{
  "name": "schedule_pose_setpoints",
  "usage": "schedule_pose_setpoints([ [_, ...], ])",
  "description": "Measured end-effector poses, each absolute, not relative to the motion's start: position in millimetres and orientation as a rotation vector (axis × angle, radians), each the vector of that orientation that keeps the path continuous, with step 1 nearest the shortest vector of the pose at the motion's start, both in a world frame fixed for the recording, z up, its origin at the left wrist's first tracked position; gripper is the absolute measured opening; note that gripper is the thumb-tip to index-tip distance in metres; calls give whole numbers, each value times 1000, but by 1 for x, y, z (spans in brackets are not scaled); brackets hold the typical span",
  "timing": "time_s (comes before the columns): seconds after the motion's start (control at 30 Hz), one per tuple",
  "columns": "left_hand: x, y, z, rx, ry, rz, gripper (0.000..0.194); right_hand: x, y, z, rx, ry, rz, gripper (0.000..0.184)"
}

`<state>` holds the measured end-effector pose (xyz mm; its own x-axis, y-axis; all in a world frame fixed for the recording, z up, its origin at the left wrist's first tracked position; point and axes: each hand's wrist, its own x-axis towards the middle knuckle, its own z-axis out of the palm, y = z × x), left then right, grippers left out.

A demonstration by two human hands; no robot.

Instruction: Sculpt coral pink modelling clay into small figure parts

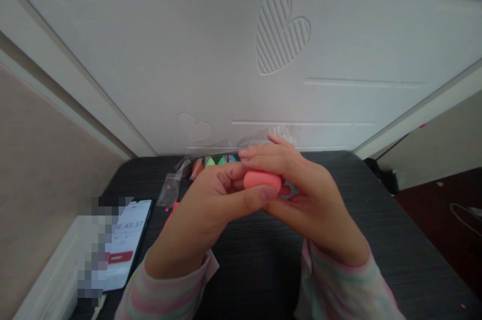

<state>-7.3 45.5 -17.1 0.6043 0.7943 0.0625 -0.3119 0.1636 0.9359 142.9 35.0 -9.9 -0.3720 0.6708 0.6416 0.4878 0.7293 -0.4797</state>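
fingers, both sets: curled closely round one coral lump [262, 182], held up between the hands over the desk [248, 270].
left hand [216, 197]: thumb laid along the lump's near side, probably to steady it.
right hand [309, 179]: arched over the top, thumb low, likely to enclose the lump from above and the right.
lump: smooth, matt, rounded, clay-like (softness judged by eye only).
second coral piece [173, 208]: mostly behind the left wrist; shape cannot be told.
clear bag [169, 189]: thin, crinkled plastic, far left.
coloured packets [198, 167]: orange, green, blue; far edge, perhaps kept out of the hands' way.
phone [128, 244]: flat, glassy, left, screen up, likely for reading its digits.
desk: dark, finely ribbed.
white panel [211, 48]: upright, far side, hearts in grooved relief.
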Motion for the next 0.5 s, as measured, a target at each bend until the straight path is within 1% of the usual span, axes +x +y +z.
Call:
schedule_pose_setpoints([
  [0.1, -8, 45, -18, 1152, 536, 855, 18, 142, 35, -10, -892, -2040, 284, 33],
  [0.23, -7, 45, -16, 1136, 515, 867, 20, 143, 35, -10, -882, -2038, 291, 26],
  [0.5, -5, 43, -15, 1116, 509, 888, 21, 143, 35, -10, -888, -2009, 295, 24],
])
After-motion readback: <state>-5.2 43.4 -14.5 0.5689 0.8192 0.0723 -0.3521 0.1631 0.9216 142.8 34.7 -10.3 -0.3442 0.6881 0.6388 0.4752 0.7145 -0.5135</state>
